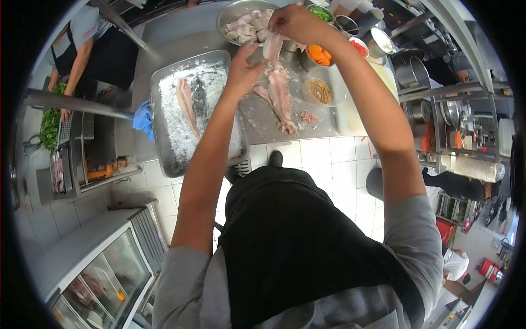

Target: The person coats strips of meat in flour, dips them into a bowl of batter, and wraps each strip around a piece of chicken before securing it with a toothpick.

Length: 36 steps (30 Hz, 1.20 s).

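Note:
My right hand (298, 24) pinches the top of a thin, pale strip of fish or meat (272, 47), which hangs above the metal counter. Just left of it is my left hand (245, 70), its thumb and fingers apart, with nothing visible between them. Below the strip, a long pink fillet (281, 101) lies on the counter. To the left, a metal tray (156, 115) dusted with white powder holds one pale fillet (187, 104). A bowl (223, 21) of pale pieces stands behind my hands.
Right of the fillet are a clear tub (338, 93) with brown sticks and orange slices (319, 54) in a bowl. A blue cloth (143, 118) hangs beside the tray. At the far left a person (82, 52) handles green leaves (49, 126). Shelves (455, 151) stand at the right.

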### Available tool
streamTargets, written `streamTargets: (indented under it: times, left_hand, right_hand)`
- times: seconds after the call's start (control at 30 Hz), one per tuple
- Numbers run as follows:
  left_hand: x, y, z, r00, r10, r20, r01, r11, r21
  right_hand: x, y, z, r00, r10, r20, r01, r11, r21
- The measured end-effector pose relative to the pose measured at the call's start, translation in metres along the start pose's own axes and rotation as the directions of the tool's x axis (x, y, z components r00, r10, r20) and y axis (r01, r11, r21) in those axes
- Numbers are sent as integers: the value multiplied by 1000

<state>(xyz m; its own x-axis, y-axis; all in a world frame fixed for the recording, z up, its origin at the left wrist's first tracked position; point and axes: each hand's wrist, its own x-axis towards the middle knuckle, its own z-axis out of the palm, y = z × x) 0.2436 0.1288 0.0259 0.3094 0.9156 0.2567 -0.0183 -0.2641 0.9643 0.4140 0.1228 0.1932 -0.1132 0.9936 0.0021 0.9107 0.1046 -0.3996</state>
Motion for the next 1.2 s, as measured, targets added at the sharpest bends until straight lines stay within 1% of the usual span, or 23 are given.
streamTargets:
  times: [0.03,0.1,0.13,0.17,0.23,0.3,0.33,0.4,0.47,0.53,0.57,0.63,0.7,0.73,0.8,0.93,1.0,1.03,1.07,1.1,1.13,1.17,1.2]
  left_hand:
    - [9,-1,-5,997,17,74,-13,998,-62]
    - [13,12,-22,990,35,140,-19,993,-117]
    - [14,19,-35,969,-31,245,78,980,-184]
    - [13,27,-48,932,-86,353,179,954,-240]
    - [7,32,-83,918,-115,380,187,970,-158]
    - [-1,36,-120,906,-155,394,203,975,-84]
    - [-5,38,-140,910,-169,379,218,972,-89]
    - [-5,36,-187,888,-199,415,227,974,-20]
    - [1,36,-224,865,-227,449,230,972,48]
    - [12,40,-246,784,-368,500,303,930,208]
    - [17,45,-250,779,-370,506,302,929,215]
    - [29,52,-253,670,-456,586,225,877,424]
    - [44,32,-252,614,-461,641,199,876,440]
    - [52,21,-251,567,-465,681,178,875,450]
    - [60,24,-231,544,-437,716,84,878,472]
    - [82,10,-202,491,-412,767,-80,856,511]
    - [83,50,-194,483,-436,759,-119,826,550]
    - [83,65,-190,493,-457,740,-153,792,591]
    - [83,66,-189,491,-461,739,-156,788,596]
    - [85,67,-189,497,-363,788,-216,828,518]
    - [86,68,-189,498,-260,827,-276,857,435]
    - [85,75,-188,501,-262,825,-279,854,440]
    - [84,82,-187,515,-263,816,-285,845,452]
  right_hand:
    - [2,-6,-5,1000,-11,1,11,1000,-1]
    - [1,-21,-12,964,-229,-138,231,973,5]
    - [0,-28,-15,962,-236,-137,240,971,10]
    - [-11,-47,-25,981,-168,-95,179,975,132]
    - [-15,-57,-22,994,-100,-44,108,962,251]
    - [-15,-46,4,977,-215,-5,190,851,490]
    - [-20,-45,17,977,-213,-9,190,849,493]
    - [-41,-49,47,987,-155,52,78,727,683]
    - [-64,-57,89,984,4,180,-148,590,794]
    - [-83,-72,128,942,91,323,-327,469,821]
    - [-91,-69,163,948,74,310,-309,456,835]
    - [-105,-80,205,954,71,291,-292,428,855]
    - [-119,-105,227,930,195,311,-351,230,908]
    - [-124,-112,242,929,213,304,-349,220,911]
    - [-129,-122,270,928,349,126,-199,180,963]
    - [-120,-132,289,878,452,160,-279,212,936]
    - [-100,-134,290,812,581,-58,-258,445,858]
    - [-90,-131,294,808,586,-58,-258,440,860]
    - [-78,-128,302,784,603,-144,-270,541,797]
    - [-66,-122,314,761,607,-231,-285,632,721]
    - [-53,-119,326,733,640,-231,-295,606,739]
    - [-45,-123,323,736,636,-233,-289,606,741]
    - [-38,-125,321,761,638,-117,-312,518,797]
